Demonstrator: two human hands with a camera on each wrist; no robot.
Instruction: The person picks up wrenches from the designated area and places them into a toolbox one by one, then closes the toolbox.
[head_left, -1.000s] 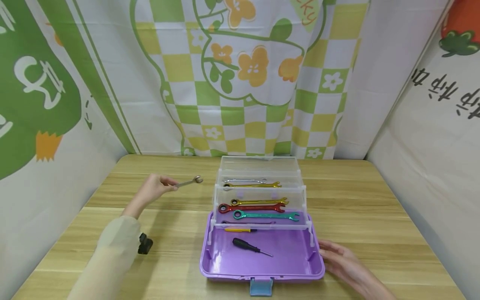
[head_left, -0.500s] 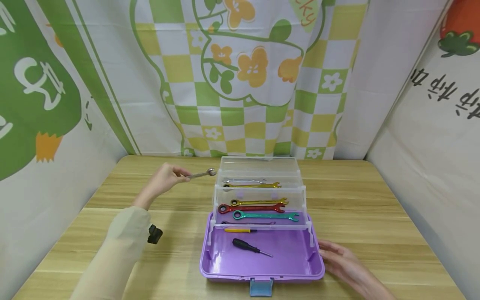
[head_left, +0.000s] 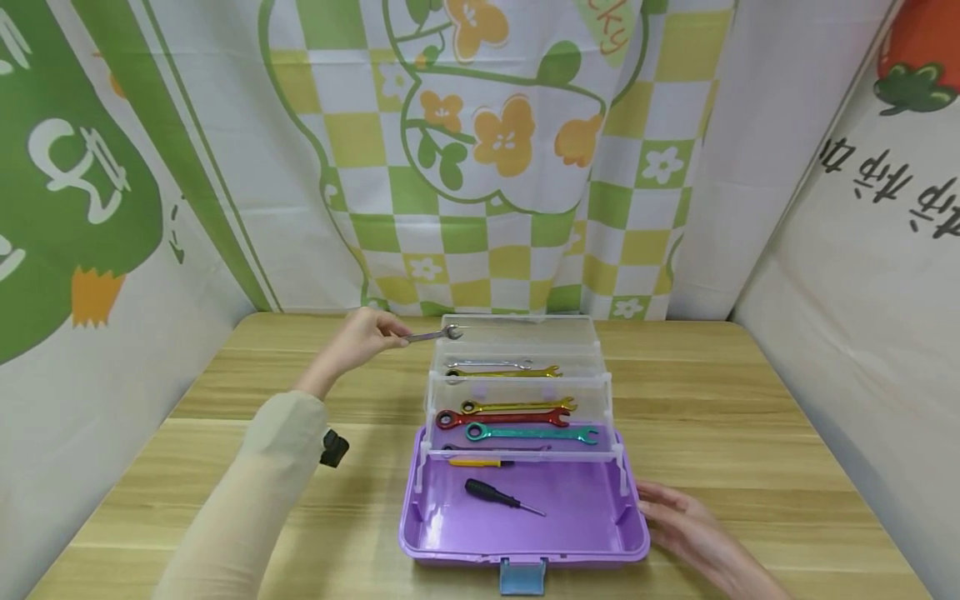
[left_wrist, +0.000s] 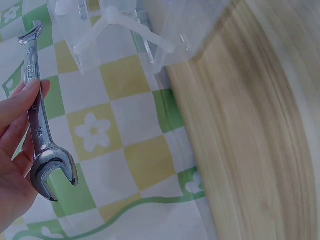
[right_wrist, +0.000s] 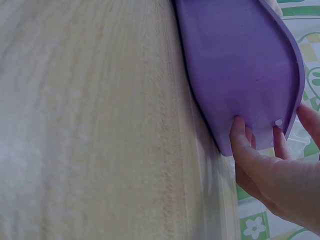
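Observation:
My left hand (head_left: 367, 335) pinches a silver open-ended wrench (left_wrist: 37, 112) between thumb and fingers. In the head view the far end of this wrench overlaps the clear top tray (head_left: 525, 318) of a purple toolbox (head_left: 450, 553). The left wrist view shows an open jaw at each end of it. My right hand (head_left: 686, 529) rests against the toolbox's right side, its fingertips (right_wrist: 239, 122) touching the purple wall. Silver (head_left: 491, 363) and gold wrenches lie in one raised tray; gold, red (head_left: 502, 418) and green (head_left: 532, 432) ones lie in the tray below.
A black-handled screwdriver (head_left: 491, 492) lies on the toolbox floor, with a yellow-handled tool (head_left: 476, 463) behind it partly under the tray. A blue latch (head_left: 522, 577) hangs at the front. The box stands on a wooden table (head_left: 750, 433) backed by a patterned curtain (head_left: 427, 192).
My left hand has carried the wrench rightward and toward the back, from over the table at left to the toolbox's top tray. My right hand stays at the box.

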